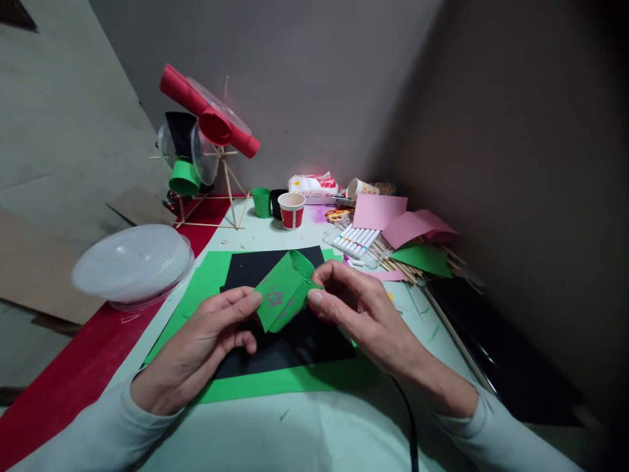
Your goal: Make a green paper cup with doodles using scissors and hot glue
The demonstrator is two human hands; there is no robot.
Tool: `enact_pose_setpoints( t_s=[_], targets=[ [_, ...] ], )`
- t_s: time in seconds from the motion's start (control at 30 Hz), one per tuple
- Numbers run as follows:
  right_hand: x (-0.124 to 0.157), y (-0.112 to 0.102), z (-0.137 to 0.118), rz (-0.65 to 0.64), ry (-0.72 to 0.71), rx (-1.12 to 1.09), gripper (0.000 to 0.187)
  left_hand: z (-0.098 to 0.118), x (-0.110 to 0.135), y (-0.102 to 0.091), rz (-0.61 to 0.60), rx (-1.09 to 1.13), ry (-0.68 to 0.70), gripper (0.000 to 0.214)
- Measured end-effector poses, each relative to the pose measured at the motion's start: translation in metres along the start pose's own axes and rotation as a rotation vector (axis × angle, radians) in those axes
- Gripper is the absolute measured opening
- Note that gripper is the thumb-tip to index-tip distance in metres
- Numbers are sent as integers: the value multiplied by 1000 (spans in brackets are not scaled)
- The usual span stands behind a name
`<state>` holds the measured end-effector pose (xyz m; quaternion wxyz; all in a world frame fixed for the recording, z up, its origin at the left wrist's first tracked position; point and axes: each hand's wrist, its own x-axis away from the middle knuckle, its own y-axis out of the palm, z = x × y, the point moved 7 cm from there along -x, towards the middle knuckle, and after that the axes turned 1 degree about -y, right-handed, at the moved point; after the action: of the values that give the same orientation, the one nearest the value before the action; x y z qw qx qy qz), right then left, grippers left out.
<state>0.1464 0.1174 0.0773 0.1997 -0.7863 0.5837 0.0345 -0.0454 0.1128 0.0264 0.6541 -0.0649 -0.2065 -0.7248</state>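
Observation:
Between both hands is a piece of green paper (pixel 285 294), rolled into a short tube with purple marks on its side. My left hand (pixel 204 341) pinches its lower left end between thumb and fingers. At the upper right rim, my right hand (pixel 366 311) has thumb and forefinger closed on the paper's edge. The tube is tilted and held above a black sheet (pixel 299 347), which lies on larger green sheets (pixel 236 391). Whatever the curled fingers of my right hand cover is hidden.
A stick frame with red, black and green tubes (pixel 184 177) stands at the back left, near plastic lids (pixel 132 262). Paper cups (pixel 291 213) stand behind the sheets. Markers (pixel 357 240), pink paper (pixel 379 211) and wooden sticks lie right. A black cable (pixel 411 419) runs along the front.

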Motion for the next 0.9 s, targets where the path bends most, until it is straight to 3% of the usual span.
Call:
enact_pose_setpoints(
  t_s=[0.07,0.2,0.27,0.33,0.43,0.5,0.7,0.9],
  targets=[
    [-1,-3,0,-15,9,5,16,9,-3,-5,36,-122,114,28],
    [-2,-1,0,-112,41,67,17,39,5,-14,219,-382,454,22],
    [-2,4,-1,-173,43,117,17,52,13,-9,223,-533,618,16],
    [0,8,-1,-220,26,165,16,58,19,1,133,-653,724,16],
    [2,14,-1,-269,4,211,16,55,21,13,-77,-753,759,16],
    [4,18,1,-299,1,230,17,52,19,15,-155,-795,752,16],
    [6,22,0,-339,-18,318,17,49,14,19,-261,-848,670,16],
    [8,22,-6,-328,-25,417,12,52,17,22,-264,-973,769,14]
  ],
)
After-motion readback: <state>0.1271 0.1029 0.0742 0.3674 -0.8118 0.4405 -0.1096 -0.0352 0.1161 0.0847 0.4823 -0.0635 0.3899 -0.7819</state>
